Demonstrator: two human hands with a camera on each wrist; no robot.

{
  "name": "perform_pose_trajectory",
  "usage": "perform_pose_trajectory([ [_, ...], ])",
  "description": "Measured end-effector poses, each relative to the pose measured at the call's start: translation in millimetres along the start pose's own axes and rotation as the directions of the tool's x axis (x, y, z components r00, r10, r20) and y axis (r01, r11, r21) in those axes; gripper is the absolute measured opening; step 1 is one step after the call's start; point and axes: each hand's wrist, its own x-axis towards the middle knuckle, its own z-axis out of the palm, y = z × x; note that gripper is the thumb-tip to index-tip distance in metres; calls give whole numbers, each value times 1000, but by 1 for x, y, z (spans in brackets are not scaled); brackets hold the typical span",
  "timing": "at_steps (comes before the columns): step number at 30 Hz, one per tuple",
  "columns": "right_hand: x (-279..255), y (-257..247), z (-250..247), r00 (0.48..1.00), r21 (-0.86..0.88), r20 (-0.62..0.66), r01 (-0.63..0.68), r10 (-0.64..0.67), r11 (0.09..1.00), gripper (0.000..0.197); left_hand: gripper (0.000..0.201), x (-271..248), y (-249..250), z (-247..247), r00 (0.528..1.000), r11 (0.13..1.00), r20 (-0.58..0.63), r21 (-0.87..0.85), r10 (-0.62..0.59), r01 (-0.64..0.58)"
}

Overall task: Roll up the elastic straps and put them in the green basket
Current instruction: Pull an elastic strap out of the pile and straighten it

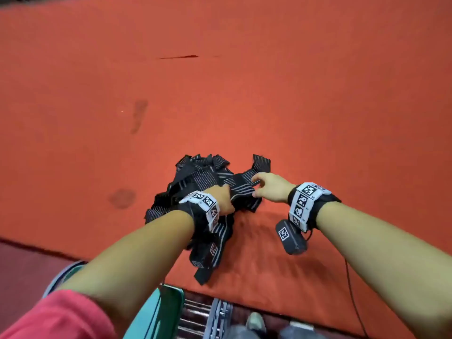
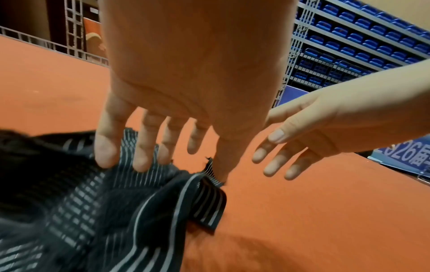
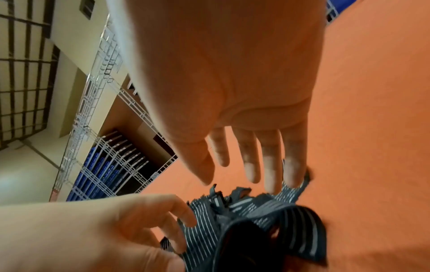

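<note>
A tangled pile of black elastic straps (image 1: pixel 200 177) with grey stripes lies on the orange-red surface (image 1: pixel 244 106), near its front edge. My left hand (image 1: pixel 220 195) rests on the pile's right side. In the left wrist view its straight fingers (image 2: pixel 144 158) press on the straps (image 2: pixel 93 202), and the thumb touches a strap edge. My right hand (image 1: pixel 269 187) reaches in from the right with its fingers spread. Its fingertips (image 3: pixel 295 176) touch the far end of a strap (image 3: pixel 256 220), holding nothing. A teal-green object (image 1: pixel 159 311), perhaps the basket, shows below the front edge under my left arm.
Dark stains (image 1: pixel 139 116) mark the surface left of the pile. A black cable (image 1: pixel 352 289) hangs over the front edge at the right. A metal frame (image 1: pixel 215 314) and a shoe (image 1: pixel 255 321) show below. Racks of blue seats (image 2: pixel 360 36) stand beyond.
</note>
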Motion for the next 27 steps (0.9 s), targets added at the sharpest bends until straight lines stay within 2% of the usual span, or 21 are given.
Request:
perform_pose_trajectory([
  [2,8,11,21,998,137,37,-46,42,989,50,76,3,-4,21,998,998,24,-23,-65,65],
  [5,24,26,54,992,217,116,-78,53,973,57,80,6,-14,51,992,992,12,-28,-124,125],
  [10,48,38,89,993,293,114,-8,-27,956,67,85,18,-22,88,984,985,-60,-48,-168,165],
  [13,60,42,106,995,262,68,57,-78,963,71,83,26,-24,106,980,982,-94,-76,-177,170],
  [17,61,52,122,993,223,-33,118,-113,968,65,71,23,-27,131,964,979,-182,-96,-193,177],
  [23,18,66,130,977,219,-171,163,-126,962,60,56,-5,-38,158,937,984,-328,-162,-122,72],
  [25,1,67,134,972,205,-204,161,-119,965,61,49,-16,-42,163,932,981,-346,-189,-106,42],
  [27,-13,63,134,956,146,-249,197,-157,969,54,49,-24,-44,162,937,977,-337,-214,-89,16],
])
